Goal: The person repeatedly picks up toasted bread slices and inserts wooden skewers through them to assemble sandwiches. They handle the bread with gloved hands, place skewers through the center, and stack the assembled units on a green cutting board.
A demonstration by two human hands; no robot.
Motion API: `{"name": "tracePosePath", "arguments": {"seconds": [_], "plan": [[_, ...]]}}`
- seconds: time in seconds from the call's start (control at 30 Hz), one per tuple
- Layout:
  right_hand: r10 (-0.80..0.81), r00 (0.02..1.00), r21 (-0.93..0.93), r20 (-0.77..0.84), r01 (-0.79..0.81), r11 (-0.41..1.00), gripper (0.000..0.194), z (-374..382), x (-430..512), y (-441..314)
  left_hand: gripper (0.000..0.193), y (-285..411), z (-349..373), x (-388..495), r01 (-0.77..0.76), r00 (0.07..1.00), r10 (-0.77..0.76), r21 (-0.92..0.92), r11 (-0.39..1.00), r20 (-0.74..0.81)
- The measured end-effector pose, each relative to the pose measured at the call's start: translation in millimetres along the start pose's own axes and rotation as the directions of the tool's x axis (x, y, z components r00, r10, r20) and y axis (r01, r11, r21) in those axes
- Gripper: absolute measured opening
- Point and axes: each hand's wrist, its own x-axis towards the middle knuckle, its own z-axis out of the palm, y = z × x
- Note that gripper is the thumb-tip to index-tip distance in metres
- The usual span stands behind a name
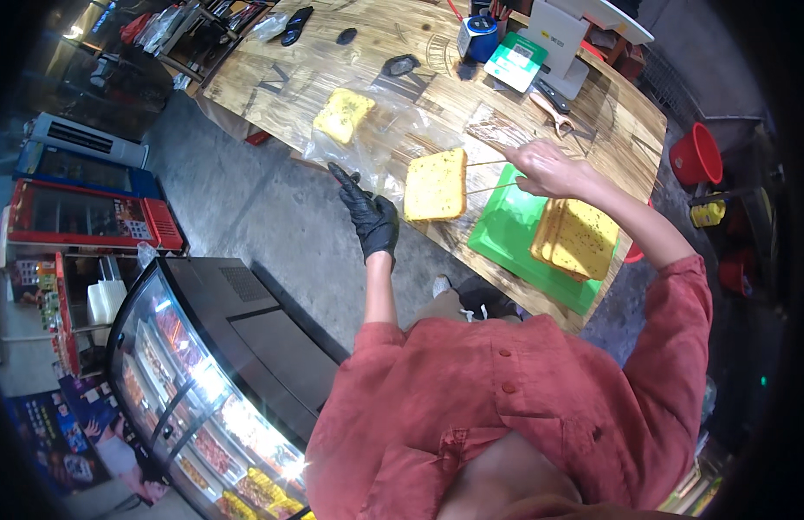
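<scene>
My bare right hand (548, 168) grips two thin wooden skewers (490, 190) that run into one edge of a yellow, herb-flecked bread slice (436, 185), held up near the table's front edge. My left hand (369, 218), in a black glove, is off the slice's left side with fingers partly spread and nothing plainly in it. A stack of similar slices (581, 240) sits on a green plastic board (506, 227) below my right hand. Another yellow slice (343, 114) lies on clear plastic film (382, 143) at the left.
On the wooden table (350, 58) are a bundle of skewers in plastic (496, 127), a peeler-like tool (553, 112), a black-handled tool (551, 95), a green card (516, 60) and a tablet stand (558, 49). A glass display case (200, 403) stands at lower left, a red bucket (696, 155) at right.
</scene>
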Motion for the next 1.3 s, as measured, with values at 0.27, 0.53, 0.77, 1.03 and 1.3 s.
{"name": "tracePosePath", "arguments": {"seconds": [0.27,0.53,0.77,1.03,1.3], "plan": [[0.045,0.999,-0.002,0.004,-0.045,0.999,0.025,26.5,59.3,18.6,0.097,7.2,-14.8,8.8,-0.057,0.990,0.052,0.037,0.998,0.131],[0.348,0.935,0.011,-0.065,-0.348,0.938,0.024,34.1,56.3,9.1,0.097,11.0,-19.0,12.4,0.035,0.970,-0.048,0.057,0.998,0.238],[0.497,0.859,0.112,-0.124,-0.485,0.867,0.028,94.2,75.6,-32.2,0.093,18.4,-6.0,27.8,-0.152,0.982,0.156,-0.043,0.987,0.109],[0.486,0.837,0.117,-0.251,-0.472,0.874,0.030,108.1,65.0,-35.6,0.089,16.8,-28.2,45.3,-0.155,0.988,0.153,-0.149,0.977,-0.026],[0.559,0.802,0.292,-0.212,-0.493,0.819,0.033,116.0,108.8,-50.2,0.089,32.8,-23.7,30.5,-0.278,0.951,0.283,-0.053,0.959,0.124]]}}
